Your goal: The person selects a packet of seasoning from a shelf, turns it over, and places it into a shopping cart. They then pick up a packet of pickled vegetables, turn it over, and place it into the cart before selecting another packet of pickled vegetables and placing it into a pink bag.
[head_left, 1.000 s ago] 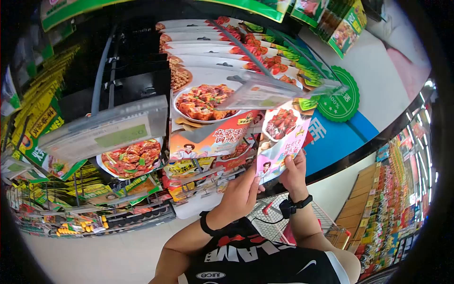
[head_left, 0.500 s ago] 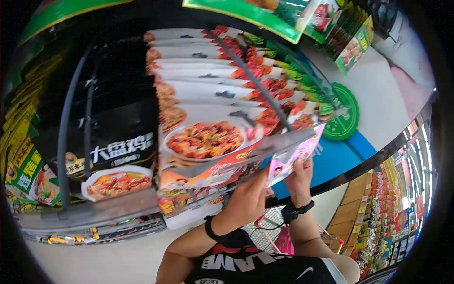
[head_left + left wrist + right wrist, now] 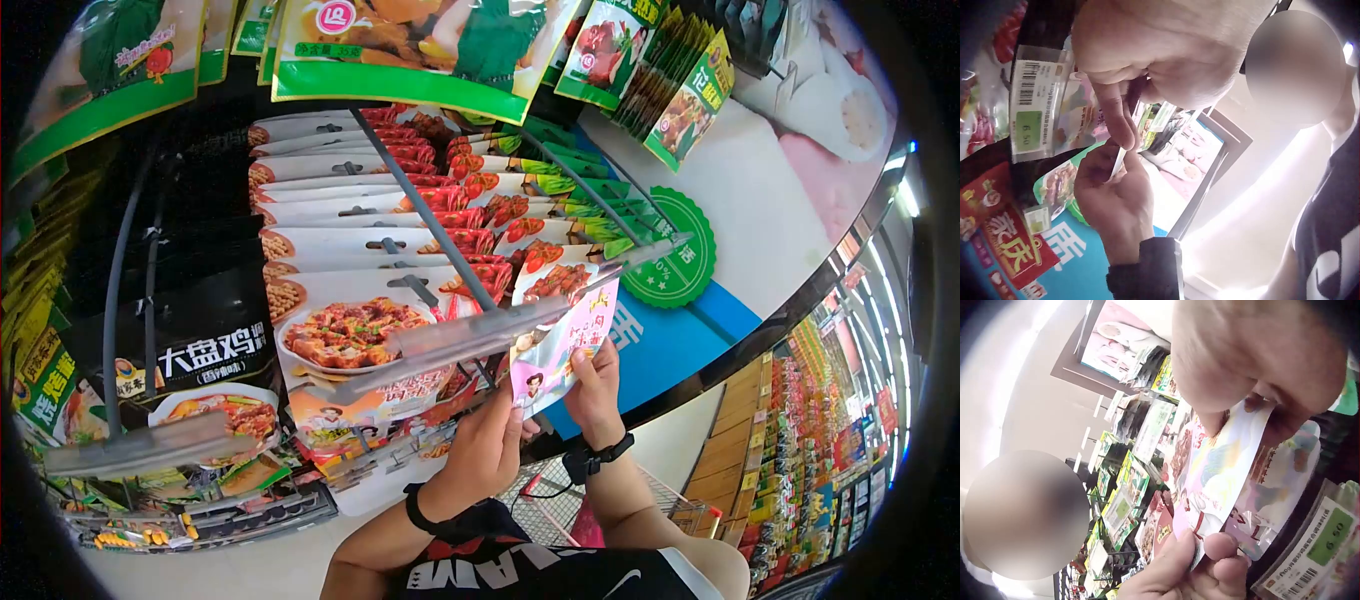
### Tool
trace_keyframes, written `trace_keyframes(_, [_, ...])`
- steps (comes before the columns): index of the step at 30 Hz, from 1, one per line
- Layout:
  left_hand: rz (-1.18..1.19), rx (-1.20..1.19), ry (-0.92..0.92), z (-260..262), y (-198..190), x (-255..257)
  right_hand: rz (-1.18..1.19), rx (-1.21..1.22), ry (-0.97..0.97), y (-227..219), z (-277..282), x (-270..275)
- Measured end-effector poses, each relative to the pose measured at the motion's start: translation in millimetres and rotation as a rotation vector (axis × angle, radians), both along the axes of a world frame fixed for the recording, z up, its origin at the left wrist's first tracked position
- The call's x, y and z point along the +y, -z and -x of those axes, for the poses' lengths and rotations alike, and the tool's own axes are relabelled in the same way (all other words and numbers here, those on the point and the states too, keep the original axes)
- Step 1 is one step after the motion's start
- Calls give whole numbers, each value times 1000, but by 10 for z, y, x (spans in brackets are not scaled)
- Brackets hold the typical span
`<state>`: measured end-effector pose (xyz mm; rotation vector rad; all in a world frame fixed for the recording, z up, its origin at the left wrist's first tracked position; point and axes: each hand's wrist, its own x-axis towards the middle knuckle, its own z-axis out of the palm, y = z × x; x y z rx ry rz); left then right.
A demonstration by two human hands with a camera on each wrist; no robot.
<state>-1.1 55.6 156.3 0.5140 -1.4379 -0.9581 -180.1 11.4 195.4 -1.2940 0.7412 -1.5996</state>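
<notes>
A pink and white seasoning packet (image 3: 566,335) with a food picture is held between both hands in front of the rack. My left hand (image 3: 483,452) pinches its lower left corner between thumb and fingers, seen closely in the right wrist view. On the right edge, my right hand (image 3: 594,392) grips it, thumb across the front. From the left wrist, the packet (image 3: 1117,164) shows mostly as a thin edge. A clear price-tag holder (image 3: 480,335) overlaps the packet's upper part in the head view. Just left hangs a row of mapo-tofu-style seasoning packets (image 3: 350,335).
Black packets (image 3: 215,340) hang further left on metal hooks. Large green-edged packets (image 3: 410,50) jut out overhead. A blue panel (image 3: 690,345) with a round green badge (image 3: 672,250) lies to the right. A shopping cart (image 3: 545,490) stands below, and stocked shelves (image 3: 800,450) line the right.
The head view has shifted, bringing the overhead packets further into sight. Both hands keep hold of the packet, which was largely covered by the tag holder half a second ago and shows more now.
</notes>
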Motion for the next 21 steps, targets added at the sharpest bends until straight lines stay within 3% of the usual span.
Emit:
trace_keyframes(11, [-38, -2, -11, -5, -231, 138, 13, -11, 15, -87, -8, 73])
trace_keyframes(21, [-92, 73, 65, 75, -77, 132, -24, -17, -8, -118, -21, 100])
